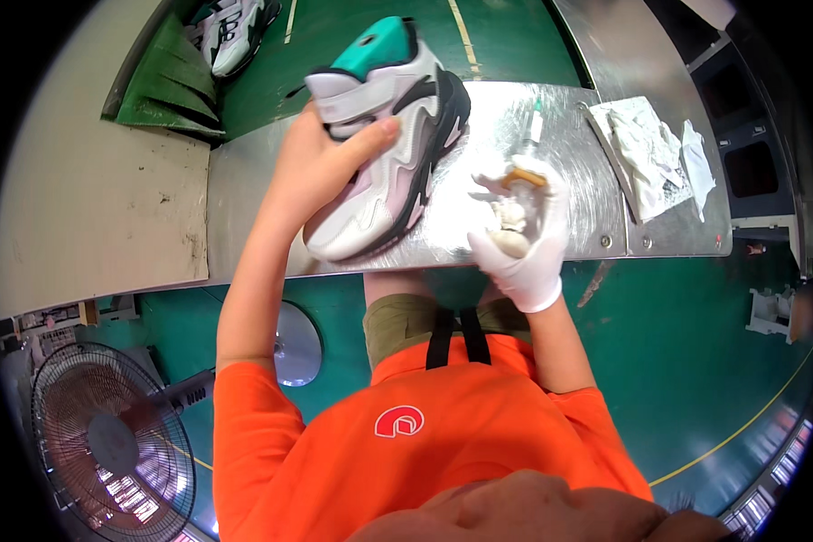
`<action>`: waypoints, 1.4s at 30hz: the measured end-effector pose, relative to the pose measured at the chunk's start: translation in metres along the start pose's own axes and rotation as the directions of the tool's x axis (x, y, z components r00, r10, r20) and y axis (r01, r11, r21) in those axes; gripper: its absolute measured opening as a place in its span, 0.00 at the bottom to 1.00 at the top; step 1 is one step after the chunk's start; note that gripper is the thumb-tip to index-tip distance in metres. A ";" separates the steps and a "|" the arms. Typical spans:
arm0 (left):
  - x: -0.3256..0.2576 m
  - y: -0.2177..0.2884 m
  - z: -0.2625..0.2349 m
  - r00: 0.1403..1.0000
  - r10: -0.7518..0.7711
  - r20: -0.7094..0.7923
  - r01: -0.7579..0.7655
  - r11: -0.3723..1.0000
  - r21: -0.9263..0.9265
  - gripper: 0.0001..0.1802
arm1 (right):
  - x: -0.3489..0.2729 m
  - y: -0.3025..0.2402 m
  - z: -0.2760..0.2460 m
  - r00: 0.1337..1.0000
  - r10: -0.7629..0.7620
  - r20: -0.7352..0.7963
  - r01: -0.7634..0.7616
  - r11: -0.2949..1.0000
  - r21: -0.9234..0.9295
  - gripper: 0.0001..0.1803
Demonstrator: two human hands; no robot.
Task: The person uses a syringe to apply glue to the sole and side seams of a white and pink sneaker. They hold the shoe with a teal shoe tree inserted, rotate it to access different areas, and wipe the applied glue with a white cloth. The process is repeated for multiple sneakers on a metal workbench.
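Observation:
My bare left hand grips a white and pale pink sneaker with black trim, a dark sole edge and a green tongue. The thumb presses across its upper, and the shoe is tilted above the metal table with its toe toward me. My right hand, in a white glove, is curled to the right of the shoe. A small tan piece shows at its fingers; its kind is unclear. Within the curl is a crumpled white wad, partly lost in glare. Beyond that hand lies a slim clear tube with a green tip.
The metal table has white crumpled cloths on a pad at the right. Past its far edge runs a green surface with another sneaker beside green flaps. A standing fan is at lower left.

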State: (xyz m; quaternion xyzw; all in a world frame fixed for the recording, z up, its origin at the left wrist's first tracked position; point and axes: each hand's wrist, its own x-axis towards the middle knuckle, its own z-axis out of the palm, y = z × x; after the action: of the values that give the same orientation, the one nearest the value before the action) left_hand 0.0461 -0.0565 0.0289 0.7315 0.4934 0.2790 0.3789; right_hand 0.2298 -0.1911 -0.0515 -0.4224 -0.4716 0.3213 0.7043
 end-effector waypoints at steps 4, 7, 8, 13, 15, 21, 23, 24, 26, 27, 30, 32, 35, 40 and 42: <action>-0.006 -0.002 0.010 0.996 -0.057 -0.069 0.040 0.975 -0.220 0.24 | 0.004 0.012 0.013 0.983 -0.179 0.037 0.183 0.958 -0.220 0.41; -0.006 -0.006 0.011 0.995 -0.064 -0.079 0.047 0.978 -0.201 0.24 | 0.009 0.019 0.021 0.980 -0.189 0.056 0.197 0.951 -0.238 0.41; -0.006 -0.007 0.010 0.996 -0.051 -0.078 0.037 0.985 -0.170 0.24 | 0.011 0.020 0.023 0.979 -0.190 0.066 0.201 0.948 -0.248 0.41; -0.007 -0.005 0.008 0.997 -0.033 -0.064 0.023 0.988 -0.154 0.24 | 0.021 0.027 0.029 0.977 -0.196 0.082 0.211 0.943 -0.257 0.42; -0.007 -0.007 0.008 0.997 -0.025 -0.077 0.012 0.985 -0.171 0.24 | 0.023 0.029 0.030 0.967 -0.235 0.096 0.253 0.928 -0.274 0.42; -0.007 -0.005 0.009 0.995 -0.053 -0.080 0.040 0.987 -0.155 0.24 | 0.027 0.031 0.030 0.959 -0.262 0.106 0.283 0.900 -0.332 0.43; -0.007 -0.006 0.008 0.995 -0.080 -0.067 0.071 0.989 -0.132 0.31 | 0.027 0.029 0.030 0.960 -0.256 0.116 0.281 0.892 -0.353 0.43; -0.007 -0.007 0.008 0.994 -0.094 -0.059 0.086 0.989 -0.120 0.35 | 0.027 0.028 0.030 0.960 -0.253 0.120 0.279 0.888 -0.364 0.42; -0.008 -0.007 0.008 0.995 -0.074 -0.065 0.065 0.989 -0.136 0.35 | 0.027 0.029 0.030 0.957 -0.264 0.122 0.291 0.882 -0.372 0.42; -0.009 -0.008 0.008 0.996 -0.065 -0.068 0.055 0.988 -0.143 0.35 | 0.026 0.030 0.030 0.955 -0.269 0.123 0.296 0.878 -0.376 0.42; -0.011 -0.003 0.007 0.995 -0.080 -0.064 0.072 0.991 -0.114 0.35 | 0.023 0.028 0.028 0.963 -0.247 0.104 0.268 0.886 -0.378 0.42; -0.012 0.002 0.007 0.996 -0.066 -0.063 0.056 0.988 -0.145 0.30 | 0.022 0.025 0.027 0.966 -0.244 0.090 0.260 0.893 -0.367 0.41; -0.008 -0.003 0.007 0.997 -0.037 -0.068 0.023 0.981 -0.195 0.29 | 0.016 0.027 0.025 0.983 -0.180 0.023 0.179 0.943 -0.281 0.42; -0.007 -0.003 0.003 0.993 -0.067 -0.100 0.041 0.971 -0.236 0.31 | 0.022 0.013 0.021 0.995 0.008 -0.099 -0.008 1.000 -0.003 0.41; -0.006 -0.003 0.003 0.991 -0.072 -0.116 0.041 0.966 -0.254 0.30 | 0.026 0.013 0.020 0.995 0.030 -0.096 -0.025 0.998 0.057 0.40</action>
State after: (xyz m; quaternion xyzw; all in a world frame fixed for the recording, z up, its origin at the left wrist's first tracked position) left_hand 0.0443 -0.0625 0.0247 0.6445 0.4975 0.3733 0.4447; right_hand 0.2195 -0.1579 -0.0492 -0.4242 -0.4220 0.3230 0.7333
